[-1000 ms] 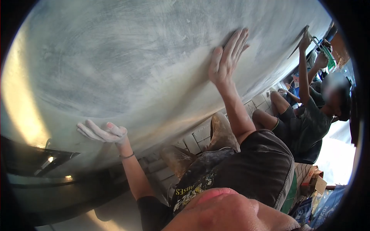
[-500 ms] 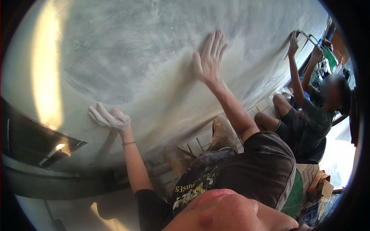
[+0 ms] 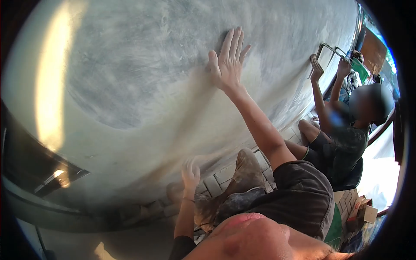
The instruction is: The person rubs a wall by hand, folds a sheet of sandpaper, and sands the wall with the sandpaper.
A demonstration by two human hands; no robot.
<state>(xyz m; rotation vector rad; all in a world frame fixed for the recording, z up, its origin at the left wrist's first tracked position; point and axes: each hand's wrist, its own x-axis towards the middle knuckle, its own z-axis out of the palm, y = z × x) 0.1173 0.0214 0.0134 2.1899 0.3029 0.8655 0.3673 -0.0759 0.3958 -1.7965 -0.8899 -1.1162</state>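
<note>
A large curved surface, smeared grey over a paler layer (image 3: 130, 78), fills the upper left and middle. Flat against it, fingers spread and whitish with dust, rests my right hand (image 3: 231, 60), holding nothing. My left hand (image 3: 190, 173), with a thin band at its wrist, is low beside my knee, in front of the surface's lower part. Its fingers point upward but are blurred, and no object shows in them.
A seated co-worker in dark clothes (image 3: 349, 141) is at the right, one hand at the same surface beside a thin metal frame (image 3: 331, 47). Paving bricks (image 3: 225, 173) lie below. An open cardboard box (image 3: 359, 212) stands at the lower right. A dark trim edge (image 3: 41, 167) is at the left.
My left hand has left the surface's lower left area and moved right and down toward my knee. My right hand has shifted left along the surface. The co-worker's hands have also shifted left in view.
</note>
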